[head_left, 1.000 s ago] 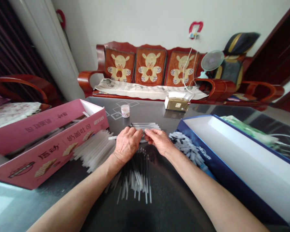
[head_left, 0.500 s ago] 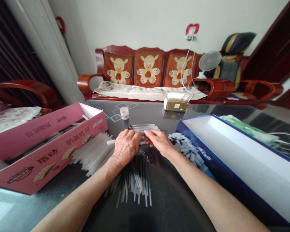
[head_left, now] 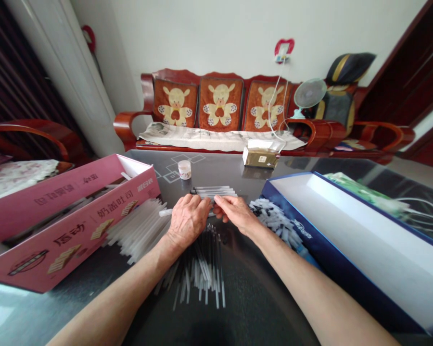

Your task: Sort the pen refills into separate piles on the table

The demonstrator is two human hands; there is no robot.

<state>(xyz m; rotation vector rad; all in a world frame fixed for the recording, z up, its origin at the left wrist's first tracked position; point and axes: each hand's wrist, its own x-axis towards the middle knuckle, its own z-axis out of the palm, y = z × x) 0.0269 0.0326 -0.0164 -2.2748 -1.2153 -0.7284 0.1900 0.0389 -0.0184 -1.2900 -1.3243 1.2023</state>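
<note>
My left hand (head_left: 189, 215) is closed around a translucent white pen barrel (head_left: 165, 212), whose end sticks out on its left side. My right hand (head_left: 234, 211) meets it fingertip to fingertip, thumb and index finger pinched on something small that I cannot make out. Just beyond the hands lies a row of pen refills or filled tubes (head_left: 216, 190) with dark ends. Below the left wrist, many thin dark-inked refills (head_left: 207, 269) are spread on the table. To the left is a heap of translucent barrels (head_left: 137, 228); to the right, a pile of small pale and black pen parts (head_left: 276, 221).
A long pink box (head_left: 72, 230) borders the barrels on the left. On the right stands a dark blue box (head_left: 292, 235) with a white inside. A small white jar (head_left: 184, 170) and a tissue box (head_left: 260, 157) stand farther back on the dark table (head_left: 252, 288).
The view has shifted slightly. Both hands keep nearly the same place and grip, fingertips together; the right fingers have moved only a little.
</note>
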